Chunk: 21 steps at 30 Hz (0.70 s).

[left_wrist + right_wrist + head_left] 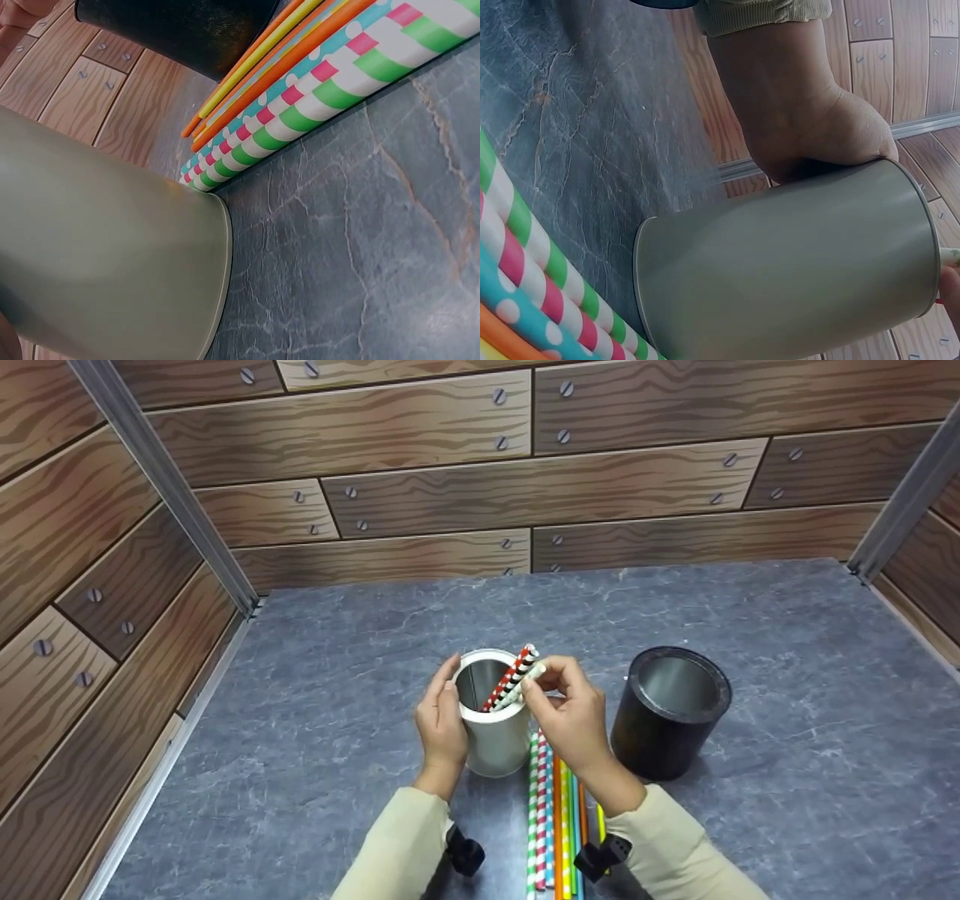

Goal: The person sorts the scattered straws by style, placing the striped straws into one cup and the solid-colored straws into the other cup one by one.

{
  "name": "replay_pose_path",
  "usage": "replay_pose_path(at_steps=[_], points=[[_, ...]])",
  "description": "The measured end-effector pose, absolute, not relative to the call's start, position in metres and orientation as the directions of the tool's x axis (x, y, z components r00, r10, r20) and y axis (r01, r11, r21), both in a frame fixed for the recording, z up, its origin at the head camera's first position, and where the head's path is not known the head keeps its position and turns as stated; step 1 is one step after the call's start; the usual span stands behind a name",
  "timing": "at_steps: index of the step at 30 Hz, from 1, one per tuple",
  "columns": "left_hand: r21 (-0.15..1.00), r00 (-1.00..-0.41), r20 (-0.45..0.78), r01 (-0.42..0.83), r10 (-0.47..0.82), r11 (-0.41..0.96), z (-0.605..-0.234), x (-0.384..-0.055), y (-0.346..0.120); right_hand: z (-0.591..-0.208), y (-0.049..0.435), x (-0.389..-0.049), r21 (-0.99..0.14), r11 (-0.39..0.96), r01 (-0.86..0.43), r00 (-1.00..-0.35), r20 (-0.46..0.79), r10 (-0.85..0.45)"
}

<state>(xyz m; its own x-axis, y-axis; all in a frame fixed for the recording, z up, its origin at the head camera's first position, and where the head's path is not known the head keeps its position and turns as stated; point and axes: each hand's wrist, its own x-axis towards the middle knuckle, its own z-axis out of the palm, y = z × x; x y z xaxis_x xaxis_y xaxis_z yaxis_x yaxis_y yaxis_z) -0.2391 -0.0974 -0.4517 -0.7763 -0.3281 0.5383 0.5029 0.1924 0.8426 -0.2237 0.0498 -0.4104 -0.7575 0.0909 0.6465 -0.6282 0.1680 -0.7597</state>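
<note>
A grey-green can (496, 750) with a white rim stands upright on the table. My left hand (441, 727) holds it from the left, thumb toward the front and fingers along the far side. Inside lean a red straw with white spots (509, 673) and a black-and-white striped straw (523, 666), both sticking out toward the upper right. Between thumb and forefinger, my right hand (571, 716) pinches a pale straw with a faint green pattern (538, 670) at the can's right rim. Its lower end is inside the can mouth.
Several colourful paper straws (541, 817), striped, dotted and plain, lie side by side in front of the can, partly under my right forearm. To the right stands a black can (654, 742), upright with its mouth uncovered. Wood-patterned walls (442, 502) enclose the grey marbled table (337, 675).
</note>
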Motion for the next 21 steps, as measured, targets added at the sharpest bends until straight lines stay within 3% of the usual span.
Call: replay_pose_path(at_steps=[21], points=[[0.857,-0.791,0.515,0.488,-0.329,0.168,-0.4512,-0.2380,-0.0971,-0.4086,0.0531,-0.2212,-0.812,0.206,-0.547,-0.825,0.565,0.037]])
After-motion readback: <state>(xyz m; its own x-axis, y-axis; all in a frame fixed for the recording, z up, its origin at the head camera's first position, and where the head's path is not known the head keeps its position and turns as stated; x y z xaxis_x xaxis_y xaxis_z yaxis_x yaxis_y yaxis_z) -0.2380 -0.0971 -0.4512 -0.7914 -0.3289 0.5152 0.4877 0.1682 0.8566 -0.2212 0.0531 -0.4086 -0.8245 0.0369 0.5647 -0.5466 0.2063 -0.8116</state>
